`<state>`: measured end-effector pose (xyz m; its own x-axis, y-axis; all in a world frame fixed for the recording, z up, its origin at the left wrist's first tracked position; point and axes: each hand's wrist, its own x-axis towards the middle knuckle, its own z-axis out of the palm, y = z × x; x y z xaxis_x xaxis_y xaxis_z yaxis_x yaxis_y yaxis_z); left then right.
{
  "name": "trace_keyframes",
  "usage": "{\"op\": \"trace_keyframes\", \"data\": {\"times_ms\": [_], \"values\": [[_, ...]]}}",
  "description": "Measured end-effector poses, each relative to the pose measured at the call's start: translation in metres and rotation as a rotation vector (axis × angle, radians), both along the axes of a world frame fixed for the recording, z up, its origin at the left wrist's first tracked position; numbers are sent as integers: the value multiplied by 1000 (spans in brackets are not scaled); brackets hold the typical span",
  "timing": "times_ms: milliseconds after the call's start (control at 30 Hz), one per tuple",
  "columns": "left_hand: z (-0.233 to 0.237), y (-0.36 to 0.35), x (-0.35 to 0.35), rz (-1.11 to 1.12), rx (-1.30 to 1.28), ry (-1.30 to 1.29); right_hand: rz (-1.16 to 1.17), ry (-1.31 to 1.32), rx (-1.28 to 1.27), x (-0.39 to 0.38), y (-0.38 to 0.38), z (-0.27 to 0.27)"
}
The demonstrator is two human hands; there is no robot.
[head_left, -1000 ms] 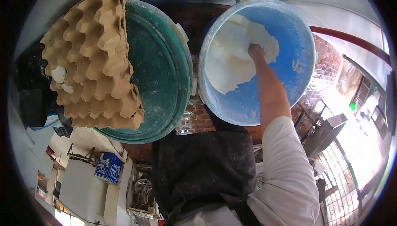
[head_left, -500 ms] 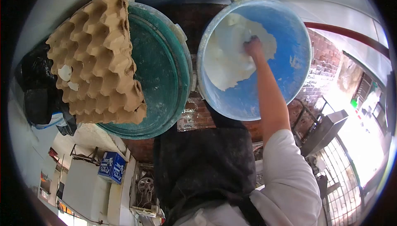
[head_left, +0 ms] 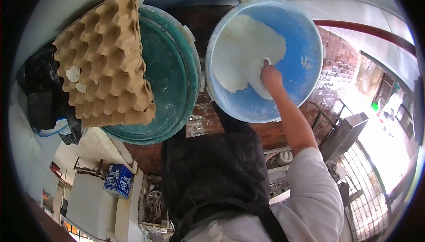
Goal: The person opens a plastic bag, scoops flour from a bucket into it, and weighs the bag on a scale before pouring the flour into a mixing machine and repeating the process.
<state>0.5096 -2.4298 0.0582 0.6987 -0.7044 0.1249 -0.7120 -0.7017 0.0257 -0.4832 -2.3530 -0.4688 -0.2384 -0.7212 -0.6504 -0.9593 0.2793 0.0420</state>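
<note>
My right hand (head_left: 271, 76) is inside the blue tub (head_left: 301, 69), closed around the edge of a white scoop-like container (head_left: 258, 84). Its exact shape blends into the white powder (head_left: 243, 43), which looks like flour and covers the far and left parts of the tub's bottom. The container is at the near edge of the powder. My left hand is out of view.
Left of the tub stands a green lidded drum (head_left: 166, 74), partly covered by a cardboard egg tray (head_left: 106, 65) with white shell pieces. Black plastic bags (head_left: 40, 82) lie farther left. A red hose (head_left: 367, 32) runs at the right. A blue box (head_left: 118, 180) sits at lower left.
My right hand has drawn back towards me inside the tub, from the middle of the powder to its near edge. The white container now shows more clearly beside the hand.
</note>
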Motion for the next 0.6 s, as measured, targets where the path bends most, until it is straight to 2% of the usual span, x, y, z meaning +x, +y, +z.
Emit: {"op": "trace_keyframes", "data": {"times_ms": [100, 233, 333, 400, 467, 600], "values": [[2, -2, 0, -4, 4, -2, 154, -98, -28, -9, -39, -2], [5, -1, -1, -6, 1, -7, 522, -67, 69, -21, -67, 39], [10, -2, -1, -12, 7, -13, 652, -134, 136, -22, -17, 15], [16, 0, 2, -3, 11, -17, 457, -274, 77, 6, 16, -3], [19, 7, -1, 7, 11, -23, 125, -249, 17, 50, 24, -39], [19, 2, -5, -1, -4, -25, -289, -302, -155, 107, -5, -95]]}}
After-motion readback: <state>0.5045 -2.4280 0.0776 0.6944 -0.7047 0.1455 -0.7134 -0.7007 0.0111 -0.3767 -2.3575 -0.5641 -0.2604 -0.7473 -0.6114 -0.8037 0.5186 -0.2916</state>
